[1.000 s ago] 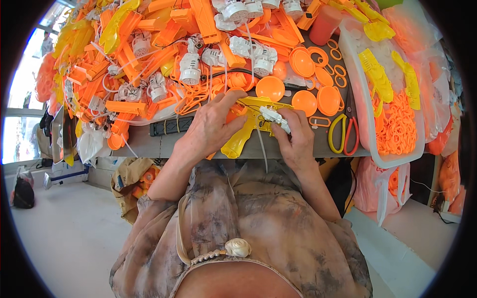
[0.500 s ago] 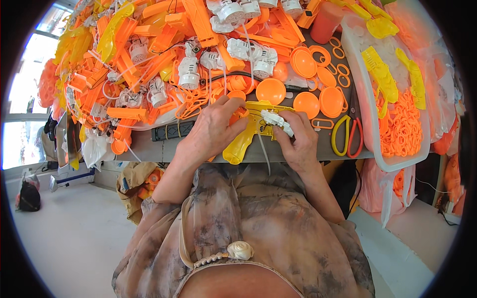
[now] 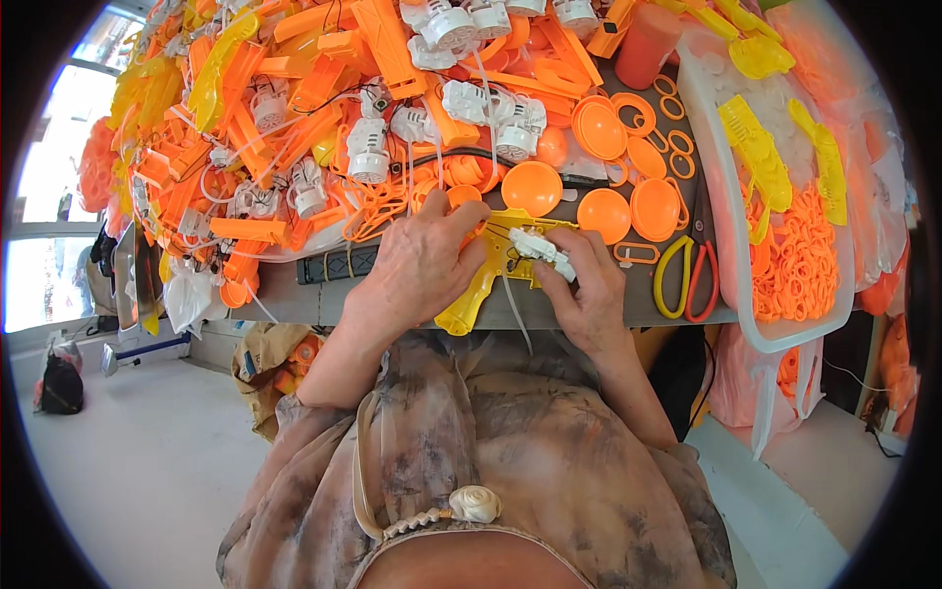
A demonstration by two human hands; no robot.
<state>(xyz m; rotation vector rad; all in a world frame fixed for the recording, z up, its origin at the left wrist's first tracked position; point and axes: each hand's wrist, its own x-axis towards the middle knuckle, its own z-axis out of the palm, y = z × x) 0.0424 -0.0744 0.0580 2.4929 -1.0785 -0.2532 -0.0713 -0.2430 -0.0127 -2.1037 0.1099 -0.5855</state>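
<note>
Steadier hands (image 3: 422, 265) on glossy yellow shell (image 3: 481, 290)

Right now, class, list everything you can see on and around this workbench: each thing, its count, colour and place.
Pistol-shaped plastic shell: one, yellow, bench front, under both hands.
Small motor unit: one, white, on the shell, at the right fingers.
Round plastic discs: several, orange, behind the shell.
Loose plastic parts heap: many, orange and yellow, bench left and rear.
Scissors: two pairs, yellow and red handles, right of the hands.
Translucent tray: one, holds orange rings, right.
Left hand: steadies the shell.
Right hand: pinches the motor unit.
</note>
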